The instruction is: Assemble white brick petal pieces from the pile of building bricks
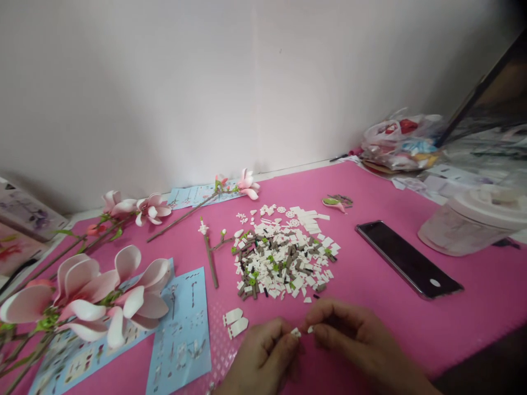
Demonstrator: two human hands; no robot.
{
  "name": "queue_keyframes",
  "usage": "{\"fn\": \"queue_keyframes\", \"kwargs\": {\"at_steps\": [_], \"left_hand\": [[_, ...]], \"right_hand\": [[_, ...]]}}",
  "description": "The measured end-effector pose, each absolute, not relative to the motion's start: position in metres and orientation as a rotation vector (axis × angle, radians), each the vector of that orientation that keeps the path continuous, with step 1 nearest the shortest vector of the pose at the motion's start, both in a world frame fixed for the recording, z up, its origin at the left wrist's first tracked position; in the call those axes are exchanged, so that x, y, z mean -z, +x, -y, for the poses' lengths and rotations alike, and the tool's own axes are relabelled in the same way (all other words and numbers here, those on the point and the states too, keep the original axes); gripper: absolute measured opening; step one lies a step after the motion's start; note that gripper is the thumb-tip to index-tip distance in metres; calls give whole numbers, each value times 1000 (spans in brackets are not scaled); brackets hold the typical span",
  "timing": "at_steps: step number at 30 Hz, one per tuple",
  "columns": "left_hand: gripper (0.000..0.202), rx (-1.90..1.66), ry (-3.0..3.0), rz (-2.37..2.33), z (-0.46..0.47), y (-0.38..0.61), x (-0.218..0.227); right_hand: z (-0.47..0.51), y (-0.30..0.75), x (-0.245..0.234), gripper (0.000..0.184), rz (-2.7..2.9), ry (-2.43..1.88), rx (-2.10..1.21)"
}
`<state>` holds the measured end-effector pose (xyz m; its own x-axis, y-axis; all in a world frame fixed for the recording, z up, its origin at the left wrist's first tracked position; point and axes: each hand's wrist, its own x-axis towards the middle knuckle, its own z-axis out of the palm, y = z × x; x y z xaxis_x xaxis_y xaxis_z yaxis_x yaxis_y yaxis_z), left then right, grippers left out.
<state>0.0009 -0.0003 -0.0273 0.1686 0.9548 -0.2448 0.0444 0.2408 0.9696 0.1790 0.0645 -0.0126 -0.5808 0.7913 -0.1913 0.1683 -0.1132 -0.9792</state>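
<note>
Close to the near edge, my left hand pinches a small white building brick between thumb and fingers. Facing it, my right hand pinches another tiny white brick. The two pieces are a short gap apart. Just beyond both hands spreads a heap of loose bricks, mostly white, mixed with grey-brown, lime green and a few black ones. Two white plates with rounded tips lie left of my left hand. A short brown brick stem with a white top lies left of the heap.
Pink magnolia branches and light-blue instruction sheets cover the left side. Another flower branch lies farther back. On the right are a dark phone, a white-lidded tub and plastic bags. A wall stands behind.
</note>
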Motion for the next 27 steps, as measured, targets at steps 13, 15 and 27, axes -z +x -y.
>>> {"fn": "queue_keyframes", "kwargs": {"at_steps": [13,15,27], "left_hand": [[38,-706,1366,-1312,2,0,21],[35,-701,1417,-1289,2,0,24],[33,-977,981,-1263,1,4,29]], "right_hand": [[-59,174,14,16,1644,-1017,-1732],[-57,173,10,13,1763,-1018,-1633],[-53,175,7,12,2214,-813,-1086]]}}
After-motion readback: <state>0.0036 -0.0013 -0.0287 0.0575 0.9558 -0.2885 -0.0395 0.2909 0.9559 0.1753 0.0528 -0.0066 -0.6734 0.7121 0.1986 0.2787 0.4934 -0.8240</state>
